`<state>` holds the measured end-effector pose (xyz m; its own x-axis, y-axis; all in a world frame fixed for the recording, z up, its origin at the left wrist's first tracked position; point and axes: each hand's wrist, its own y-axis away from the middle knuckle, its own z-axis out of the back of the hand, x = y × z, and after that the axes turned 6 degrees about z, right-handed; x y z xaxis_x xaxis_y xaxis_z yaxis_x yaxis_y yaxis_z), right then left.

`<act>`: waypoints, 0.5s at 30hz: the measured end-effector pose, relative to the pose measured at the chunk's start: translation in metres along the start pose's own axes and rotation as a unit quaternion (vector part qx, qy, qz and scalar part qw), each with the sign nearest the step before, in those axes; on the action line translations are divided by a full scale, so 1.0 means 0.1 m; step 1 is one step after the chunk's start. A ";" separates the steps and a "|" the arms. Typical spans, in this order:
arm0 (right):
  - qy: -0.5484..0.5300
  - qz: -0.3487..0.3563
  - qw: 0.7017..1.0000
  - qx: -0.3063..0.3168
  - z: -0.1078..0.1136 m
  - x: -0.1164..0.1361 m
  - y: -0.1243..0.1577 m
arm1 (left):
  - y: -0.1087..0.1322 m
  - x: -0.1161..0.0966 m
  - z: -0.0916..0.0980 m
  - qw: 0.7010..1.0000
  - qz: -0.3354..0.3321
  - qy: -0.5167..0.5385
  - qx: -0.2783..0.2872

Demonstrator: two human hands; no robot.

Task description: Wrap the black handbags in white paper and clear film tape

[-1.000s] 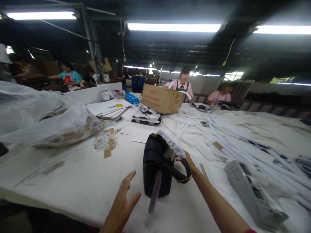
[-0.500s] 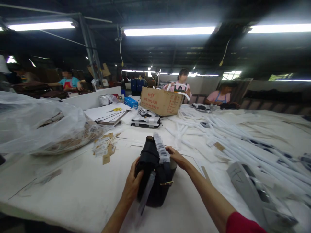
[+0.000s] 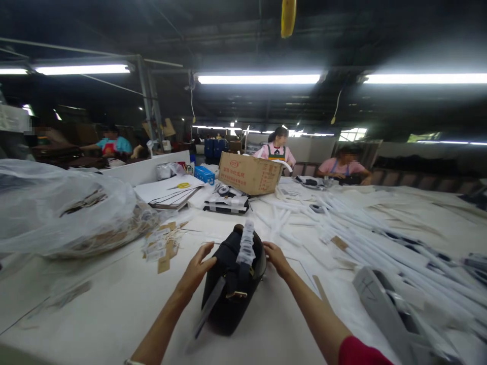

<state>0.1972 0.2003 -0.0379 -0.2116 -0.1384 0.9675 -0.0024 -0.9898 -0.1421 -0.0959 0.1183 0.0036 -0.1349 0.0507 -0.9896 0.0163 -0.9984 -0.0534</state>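
A black handbag (image 3: pixel 222 299) stands on the white table right in front of me, set at a slant. Clear crinkled wrapping (image 3: pixel 247 243) covers part of its strap, and a gold-coloured buckle (image 3: pixel 238 294) shows on the end nearer me. At the bag's left side is my left hand (image 3: pixel 195 271), thumb and fingers apart, the thumb tip close to the bag. My right hand (image 3: pixel 277 259) is at the right side, fingers stretched toward the bag's edge; whether they touch it I cannot tell.
Brown paper tags (image 3: pixel 164 263) and a plastic bag (image 3: pixel 68 213) lie left. Behind are yellow-handled scissors (image 3: pixel 183 185), a wrapped black item (image 3: pixel 226 204) and a cardboard box (image 3: pixel 247 175). White strips (image 3: pixel 380 253) and a grey tape dispenser (image 3: pixel 388 314) occupy the right. Co-workers sit beyond.
The handbag has turned, its near end swinging left. My left hand has loosened from its side and spread. My view has tilted upward. The co-worker behind the box has turned their head.
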 end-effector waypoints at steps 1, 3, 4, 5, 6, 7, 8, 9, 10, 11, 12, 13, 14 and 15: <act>-0.010 0.006 1.000 0.006 -0.06 0.04 -0.04 | -0.03 -0.07 -0.03 1.000 -0.005 -0.016 0.013; -0.029 0.013 0.999 0.015 -0.17 0.11 -0.11 | -0.08 -0.20 -0.07 0.997 -0.004 -0.043 0.057; -0.037 0.019 0.999 0.017 -0.21 0.13 -0.14 | -0.10 -0.25 -0.08 0.995 -0.001 -0.056 0.080; -0.046 0.023 0.998 0.021 -0.25 0.14 -0.17 | -0.12 -0.29 -0.09 0.993 0.004 -0.071 0.099; -0.060 0.024 0.997 0.033 -0.28 0.15 -0.20 | -0.14 -0.32 -0.08 0.990 0.009 -0.088 0.114; -0.077 0.022 0.995 0.051 -0.29 0.14 -0.23 | -0.16 -0.34 -0.06 0.987 0.013 -0.105 0.124; -0.096 0.019 0.993 0.073 -0.29 0.14 -0.26 | -0.17 -0.35 -0.03 0.984 0.014 -0.121 0.130; -0.111 0.016 0.989 0.097 -0.28 0.14 -0.29 | -0.18 -0.35 0.00 0.982 0.012 -0.131 0.136; -0.118 0.017 0.986 0.116 -0.25 0.13 -0.31 | -0.19 -0.34 0.03 0.981 0.008 -0.129 0.145; -0.114 0.019 0.985 0.130 -0.21 0.13 -0.31 | -0.19 -0.33 0.06 0.980 0.005 -0.117 0.158; -0.098 0.024 0.986 0.134 -0.15 0.13 -0.28 | -0.18 -0.31 0.09 0.981 0.001 -0.097 0.170; -0.076 0.023 0.987 0.137 -0.07 0.13 -0.23 | -0.17 -0.28 0.11 0.982 0.000 -0.076 0.175; -0.056 0.016 0.988 0.141 0.01 0.12 -0.13 | -0.16 -0.24 0.13 0.986 -0.003 -0.054 0.156; -0.042 0.005 0.988 0.148 0.11 0.12 0.01 | -0.15 -0.20 0.15 0.991 -0.005 -0.036 0.128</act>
<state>0.2056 0.1978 -0.0241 -0.1288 -0.1377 0.9821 0.2884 -0.9527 -0.0958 -0.1085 0.1318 0.0259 -0.2044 0.0686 -0.9765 -0.2356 -0.9717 -0.0190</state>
